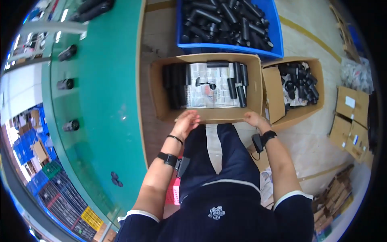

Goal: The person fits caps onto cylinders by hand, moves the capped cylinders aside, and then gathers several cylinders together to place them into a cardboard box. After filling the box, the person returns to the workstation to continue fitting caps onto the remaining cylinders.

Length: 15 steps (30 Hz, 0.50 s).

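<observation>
An open cardboard box [254, 92] stands in front of me, its bottom lined with printed paper [203, 74]. Black cylinders [175, 84] lie along its left side, with several more [237, 74] at its right and far sides. A small black piece [206, 84] rests on the paper in the middle. My left hand [187, 122] is at the near left edge of the box, fingers loosely bent and apart, with nothing visible in them. At the near right corner, my right hand [256, 120] has its fingers closed on the box's rim.
Beyond the box is a blue bin [229, 49] heaped with black cylinders. A second cardboard box [300, 115] with black parts stands to the right. On the left runs a green worktop [109, 88] bearing several black parts [71, 126]. Flattened cartons [350, 121] are at the far right.
</observation>
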Tool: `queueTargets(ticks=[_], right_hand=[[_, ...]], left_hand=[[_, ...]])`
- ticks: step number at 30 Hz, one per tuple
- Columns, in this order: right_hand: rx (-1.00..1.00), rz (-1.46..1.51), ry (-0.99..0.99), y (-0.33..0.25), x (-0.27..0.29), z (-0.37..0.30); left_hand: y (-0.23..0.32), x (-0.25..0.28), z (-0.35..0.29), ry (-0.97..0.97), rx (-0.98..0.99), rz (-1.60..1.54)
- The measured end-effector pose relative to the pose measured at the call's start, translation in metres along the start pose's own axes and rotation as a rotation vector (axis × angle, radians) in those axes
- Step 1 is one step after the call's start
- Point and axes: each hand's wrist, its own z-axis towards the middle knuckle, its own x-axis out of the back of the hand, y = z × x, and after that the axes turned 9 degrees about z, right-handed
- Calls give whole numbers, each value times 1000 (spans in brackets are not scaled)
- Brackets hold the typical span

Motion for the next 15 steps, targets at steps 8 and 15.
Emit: queueTargets(ticks=[8, 15], right_hand=[[-388, 1, 116, 78, -5, 159], [-436, -75, 354, 184, -35, 268]], left_hand=[[-30, 87, 201, 247, 100, 349], [-74, 74, 341, 58, 172, 519]])
